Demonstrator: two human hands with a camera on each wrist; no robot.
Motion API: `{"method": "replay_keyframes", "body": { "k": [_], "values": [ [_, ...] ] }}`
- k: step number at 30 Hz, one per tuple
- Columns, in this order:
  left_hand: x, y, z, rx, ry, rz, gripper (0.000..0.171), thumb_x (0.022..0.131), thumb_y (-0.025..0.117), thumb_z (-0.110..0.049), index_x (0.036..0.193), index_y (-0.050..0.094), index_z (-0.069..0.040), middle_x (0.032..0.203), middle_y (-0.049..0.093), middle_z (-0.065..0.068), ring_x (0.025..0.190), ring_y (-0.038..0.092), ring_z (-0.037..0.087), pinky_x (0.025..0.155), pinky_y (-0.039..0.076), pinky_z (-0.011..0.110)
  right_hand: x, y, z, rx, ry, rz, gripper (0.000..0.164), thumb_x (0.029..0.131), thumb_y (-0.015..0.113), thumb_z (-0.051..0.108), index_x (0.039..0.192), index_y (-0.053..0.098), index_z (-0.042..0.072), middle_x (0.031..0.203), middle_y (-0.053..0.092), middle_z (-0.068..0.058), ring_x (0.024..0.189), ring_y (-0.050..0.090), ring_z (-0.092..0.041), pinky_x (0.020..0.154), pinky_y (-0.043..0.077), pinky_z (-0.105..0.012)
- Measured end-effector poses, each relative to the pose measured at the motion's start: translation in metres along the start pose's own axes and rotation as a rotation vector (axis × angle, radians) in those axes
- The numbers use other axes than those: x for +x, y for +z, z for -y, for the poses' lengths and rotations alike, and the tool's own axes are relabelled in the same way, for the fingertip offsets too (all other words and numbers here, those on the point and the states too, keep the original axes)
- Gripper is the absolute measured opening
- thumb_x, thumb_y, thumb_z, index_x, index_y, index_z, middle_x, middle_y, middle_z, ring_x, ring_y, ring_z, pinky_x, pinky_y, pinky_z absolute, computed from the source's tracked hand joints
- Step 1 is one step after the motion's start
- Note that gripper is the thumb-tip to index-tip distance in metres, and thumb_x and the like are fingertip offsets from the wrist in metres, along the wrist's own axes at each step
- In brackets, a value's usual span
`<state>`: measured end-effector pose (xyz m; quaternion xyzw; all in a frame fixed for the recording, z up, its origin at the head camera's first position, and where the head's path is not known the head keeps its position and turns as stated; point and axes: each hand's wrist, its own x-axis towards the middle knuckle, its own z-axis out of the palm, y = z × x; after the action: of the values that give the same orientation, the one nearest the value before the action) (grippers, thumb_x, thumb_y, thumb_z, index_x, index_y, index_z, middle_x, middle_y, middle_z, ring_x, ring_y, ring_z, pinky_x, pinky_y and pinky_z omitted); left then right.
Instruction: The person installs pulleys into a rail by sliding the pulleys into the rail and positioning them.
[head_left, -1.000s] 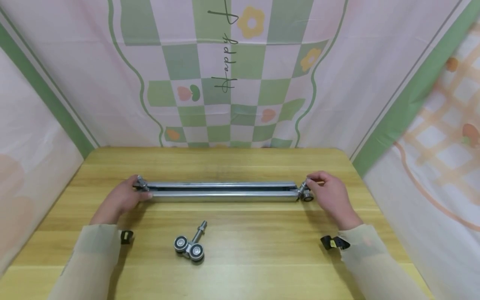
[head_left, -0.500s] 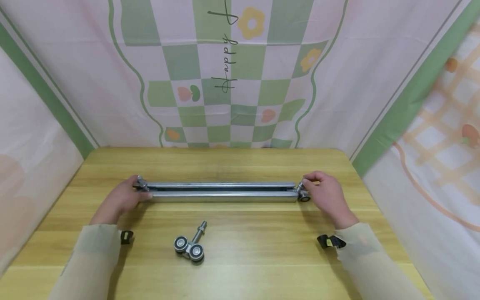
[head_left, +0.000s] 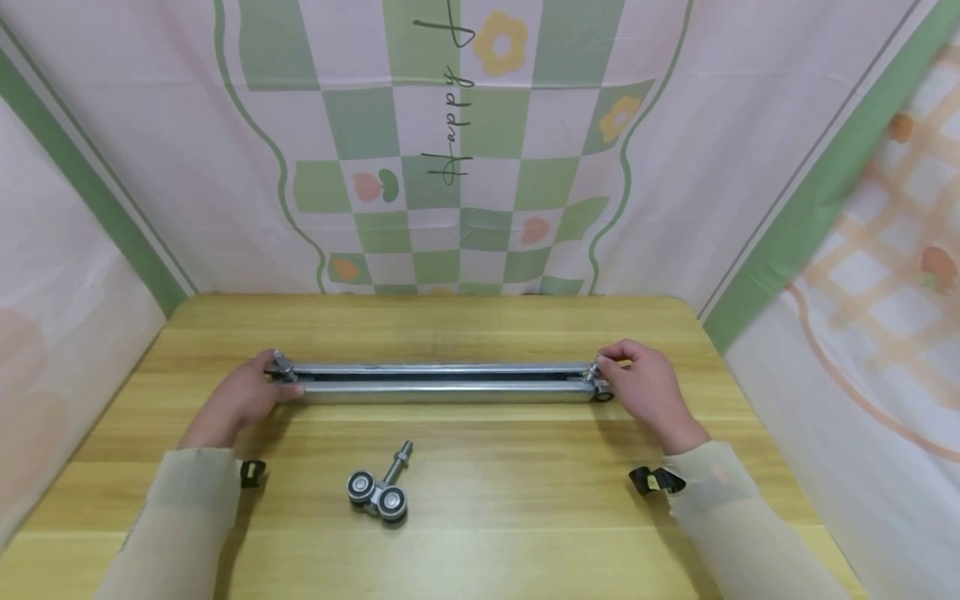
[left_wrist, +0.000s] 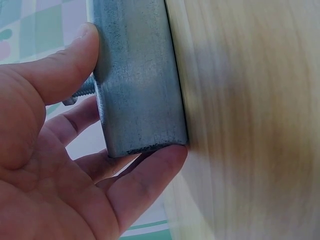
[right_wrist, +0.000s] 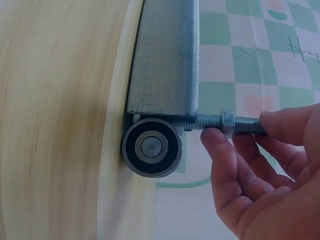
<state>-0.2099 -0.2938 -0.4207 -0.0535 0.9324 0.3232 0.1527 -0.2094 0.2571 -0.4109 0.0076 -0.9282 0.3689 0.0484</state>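
Observation:
A slotted metal track lies across the wooden table, its slot facing up. Around its left end my left hand grips, thumb on the near side and fingers at the end face. A threaded bolt sticks up from the slot beside that thumb. At the track's right end, my right hand pinches the threaded stem of a roller trolley. One of its wheels shows just outside the track's end; the rest of the trolley is hidden inside the track.
Another roller trolley lies on the table in front of the track, its bolt pointing away to the upper right. A patterned curtain hangs behind the table and along both sides.
My right hand has moved left, bringing the trolley from outside the track's right end partly into it. The left hand and the loose trolley stay where they were.

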Motion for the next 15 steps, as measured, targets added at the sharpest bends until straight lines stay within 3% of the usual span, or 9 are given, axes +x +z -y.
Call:
{"method": "replay_keyframes", "body": {
  "k": [15],
  "values": [
    [-0.0029, -0.0012, -0.0038, -0.011, 0.004, 0.002, 0.098, 0.093, 0.069, -0.042, 0.155, 0.011, 0.007, 0.151, 0.02, 0.041, 0.134, 0.021, 0.062, 0.105, 0.02, 0.073, 0.0007, 0.0064, 0.0076, -0.024, -0.038, 0.01, 0.026, 0.102, 0.058, 0.025, 0.113, 0.068, 0.005, 0.107, 0.07, -0.012, 0.093, 0.068, -0.028, 0.07, 0.054, -0.04]
  ]
}}
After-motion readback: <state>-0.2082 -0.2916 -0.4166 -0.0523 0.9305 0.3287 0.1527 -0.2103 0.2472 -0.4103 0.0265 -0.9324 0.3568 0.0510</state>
